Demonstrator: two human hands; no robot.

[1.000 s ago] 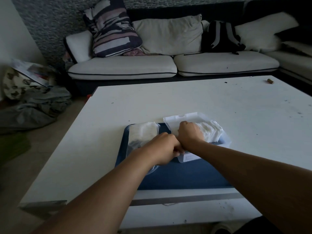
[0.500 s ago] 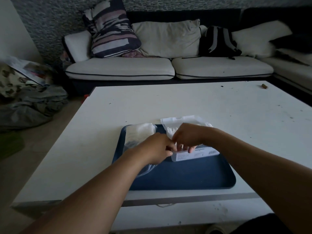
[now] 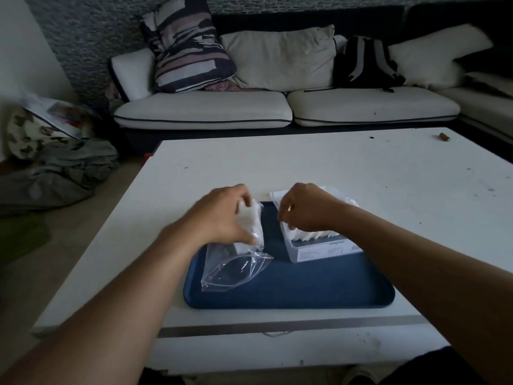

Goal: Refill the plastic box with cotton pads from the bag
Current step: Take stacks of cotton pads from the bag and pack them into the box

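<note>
Hands split apart from their meeting point half a second earlier: left hand [image 3: 222, 215] gripped the clear bag [image 3: 236, 262] with pads left inside, right hand [image 3: 302, 209] curled pressing cotton pads [image 3: 313, 236] into the plastic box [image 3: 324, 250] on the tray [image 3: 319, 287], so refill looked mid-way.

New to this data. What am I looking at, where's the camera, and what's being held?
No machine here: a person's two bare hands, filmed by one wide-angle camera worn on the head, looking forward and down. On the white table sits a blue tray. The left hand grips a clear plastic bag with cotton pads inside. The right hand reaches into the plastic box, fingers curled on the white cotton pads packed there. A sofa stands behind the table.
</note>
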